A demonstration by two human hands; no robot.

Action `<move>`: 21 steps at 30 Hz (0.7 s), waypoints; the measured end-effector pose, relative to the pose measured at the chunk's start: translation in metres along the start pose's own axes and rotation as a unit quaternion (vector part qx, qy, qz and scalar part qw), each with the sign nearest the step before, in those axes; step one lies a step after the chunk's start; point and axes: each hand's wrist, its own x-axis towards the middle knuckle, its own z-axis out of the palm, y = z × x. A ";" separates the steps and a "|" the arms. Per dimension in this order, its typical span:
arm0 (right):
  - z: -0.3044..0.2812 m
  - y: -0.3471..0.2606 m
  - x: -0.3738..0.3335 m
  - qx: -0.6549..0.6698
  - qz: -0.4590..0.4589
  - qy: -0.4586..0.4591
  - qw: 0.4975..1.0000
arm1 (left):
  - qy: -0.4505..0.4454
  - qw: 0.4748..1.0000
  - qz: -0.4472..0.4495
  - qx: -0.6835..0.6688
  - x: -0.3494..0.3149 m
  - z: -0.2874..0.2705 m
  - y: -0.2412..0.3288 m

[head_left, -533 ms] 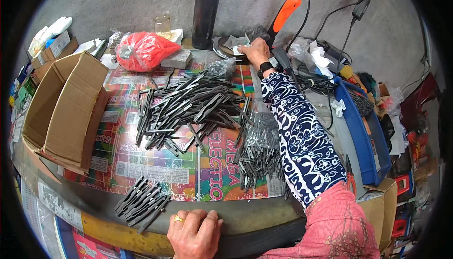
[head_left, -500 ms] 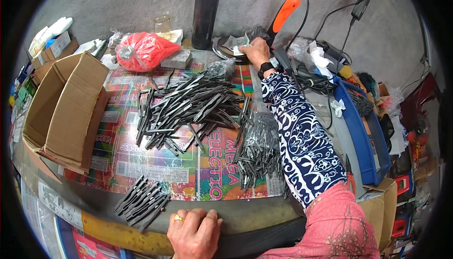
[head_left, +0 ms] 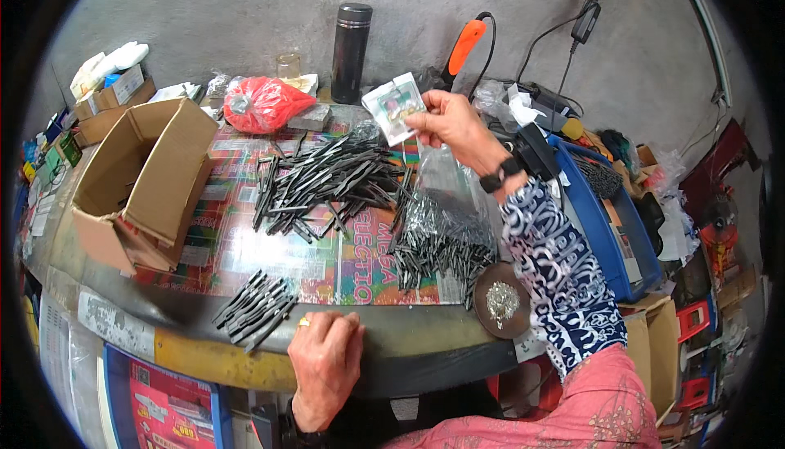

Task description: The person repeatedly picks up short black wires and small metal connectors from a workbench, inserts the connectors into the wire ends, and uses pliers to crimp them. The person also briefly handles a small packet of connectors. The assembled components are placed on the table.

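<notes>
My right hand (head_left: 446, 124) pinches a small flat squarish packet (head_left: 392, 104), white-edged with a greenish and yellowish middle, above the back of the table. What is inside is too small to make out. My left hand (head_left: 327, 359), with a ring on one finger, rests curled at the table's front edge and shows nothing in it. Just left of it lies a row of slim dark blade-like pieces (head_left: 253, 310). A large loose heap of similar dark pieces (head_left: 327, 183) covers the middle. Beside it, a clear plastic bag (head_left: 446, 195) lies among shorter dark pieces (head_left: 441, 244).
A round brown dish (head_left: 500, 302) of small shiny bits sits near my right forearm. An open cardboard box (head_left: 184, 171) stands left. Behind are a red plastic bag (head_left: 266, 105), a black flask (head_left: 352, 52) and an orange-handled tool (head_left: 466, 44). A blue tray (head_left: 646, 273) is at right.
My right hand has lifted the packet from the back of the table and brought it nearer. The brown dish now shows beside my forearm. My left hand stays near the table edge.
</notes>
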 end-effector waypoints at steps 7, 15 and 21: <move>0.043 -0.062 -0.137 0.052 -0.044 -0.128 0.989 | 0.035 0.931 -0.194 -0.308 -0.002 -0.005 0.029; 0.073 -0.072 -0.236 0.122 0.034 -0.120 0.985 | -0.020 0.746 -0.230 -0.625 -0.013 0.003 0.062; 0.077 -0.063 -0.269 0.130 -0.015 -0.098 0.987 | -0.030 0.743 -0.250 -0.620 -0.034 0.003 0.078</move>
